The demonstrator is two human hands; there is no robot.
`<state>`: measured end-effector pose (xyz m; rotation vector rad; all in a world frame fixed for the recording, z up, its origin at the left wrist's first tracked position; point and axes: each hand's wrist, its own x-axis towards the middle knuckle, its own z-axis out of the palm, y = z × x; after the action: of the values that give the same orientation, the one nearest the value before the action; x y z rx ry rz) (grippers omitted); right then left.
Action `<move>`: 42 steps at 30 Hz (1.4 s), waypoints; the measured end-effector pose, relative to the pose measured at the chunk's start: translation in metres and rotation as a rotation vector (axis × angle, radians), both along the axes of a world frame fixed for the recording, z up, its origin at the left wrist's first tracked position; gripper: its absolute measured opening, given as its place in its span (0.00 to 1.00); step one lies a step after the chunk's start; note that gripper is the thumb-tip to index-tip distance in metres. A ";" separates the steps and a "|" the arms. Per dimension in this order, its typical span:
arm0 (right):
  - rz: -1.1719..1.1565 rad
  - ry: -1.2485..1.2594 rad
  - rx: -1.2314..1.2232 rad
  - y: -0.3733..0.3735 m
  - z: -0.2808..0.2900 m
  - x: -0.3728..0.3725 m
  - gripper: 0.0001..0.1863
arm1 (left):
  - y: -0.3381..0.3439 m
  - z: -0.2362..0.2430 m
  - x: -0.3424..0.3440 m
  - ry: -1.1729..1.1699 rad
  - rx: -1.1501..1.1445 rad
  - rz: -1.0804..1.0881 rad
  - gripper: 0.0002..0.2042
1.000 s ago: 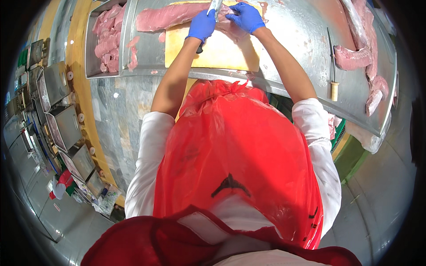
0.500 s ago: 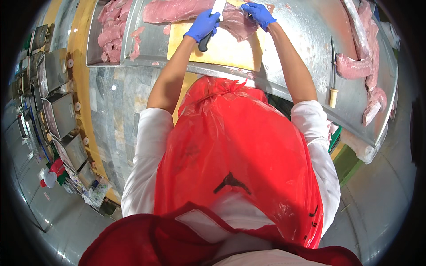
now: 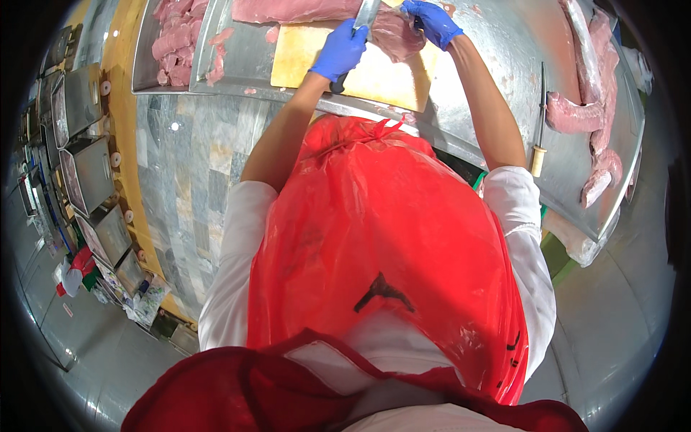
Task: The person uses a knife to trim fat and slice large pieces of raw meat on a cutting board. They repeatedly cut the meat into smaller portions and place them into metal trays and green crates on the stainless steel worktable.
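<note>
Bench point(image 3: 497, 79): wide, metal, wet-looking, its near edge running just beyond the person's red apron point(image 3: 389, 209).
Cutting board point(image 3: 381, 83): yellow, lying flat close to the bench's near edge.
Long pink meat point(image 3: 295, 9): along the board's far part, its left end reaching past the board onto the bench.
Loose meat portion point(image 3: 396, 36): right of the blade, on the board; whether it joins the long pink meat is hidden.
Left hand point(image 3: 340, 52): blue-gloved, fingers wrapped around a black-handled knife point(image 3: 366, 14), blade pointing toward the far edge and crossing the meat.
Right hand point(image 3: 435, 23): blue-gloved, thumb and fingers drawn together, pinching the right end of the loose meat portion.
Sharpening steel point(image 3: 543, 101): right of the board, pale handle toward the near edge.
Long strips of meat point(image 3: 603, 86): along the bench's right edge.
Tray point(image 3: 143, 68): metal, filled with pink cuts point(image 3: 174, 47), at the bench's left end.
Scraps point(image 3: 217, 59): between tray and board.
</note>
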<state>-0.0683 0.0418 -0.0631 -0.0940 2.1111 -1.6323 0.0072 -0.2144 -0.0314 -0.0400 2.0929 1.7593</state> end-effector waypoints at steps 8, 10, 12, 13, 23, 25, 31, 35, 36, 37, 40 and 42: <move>-0.230 -0.176 -0.224 0.006 0.011 0.008 0.11 | 0.002 0.013 0.025 0.142 -0.394 -0.207 0.18; -0.294 -0.257 -0.298 -0.007 0.024 0.011 0.11 | -0.012 0.017 0.048 0.072 -0.312 -0.239 0.17; -0.261 -0.199 -0.290 0.011 0.014 0.014 0.12 | 0.003 0.039 0.032 -0.046 -0.336 -0.232 0.17; -0.239 -0.162 -0.305 0.019 0.004 0.011 0.12 | 0.012 0.032 0.019 -0.003 -0.361 -0.254 0.17; -0.267 -0.116 -0.517 0.027 0.016 0.036 0.13 | 0.021 0.065 0.017 -0.219 -0.210 -0.375 0.14; -0.313 -0.139 -0.631 0.026 0.012 0.036 0.11 | 0.027 0.050 0.004 -0.229 -0.188 -0.399 0.15; -0.302 -0.110 -0.556 0.031 0.029 0.069 0.09 | 0.015 0.093 0.045 -0.354 -0.275 -0.486 0.17; -0.401 -0.128 -0.674 0.025 0.025 0.095 0.11 | 0.028 0.089 0.045 -0.273 -0.327 -0.473 0.17; -0.437 -0.134 -0.709 0.029 0.022 0.102 0.10 | 0.029 0.087 0.045 -0.231 -0.359 -0.507 0.17; -0.474 -0.141 -0.746 0.036 0.020 0.111 0.09 | 0.026 0.087 0.052 -0.185 -0.387 -0.563 0.17; -0.487 -0.190 -0.868 0.053 0.004 0.136 0.09 | 0.027 0.084 0.062 -0.070 -0.475 -0.650 0.17; -0.482 -0.210 -0.985 0.057 0.020 0.148 0.09 | 0.042 0.072 0.056 -0.083 -0.551 -0.574 0.16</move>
<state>0.0793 0.0985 -0.0435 0.2822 1.0463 -2.6851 0.0634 -0.1725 0.0408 0.2965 2.1747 0.8198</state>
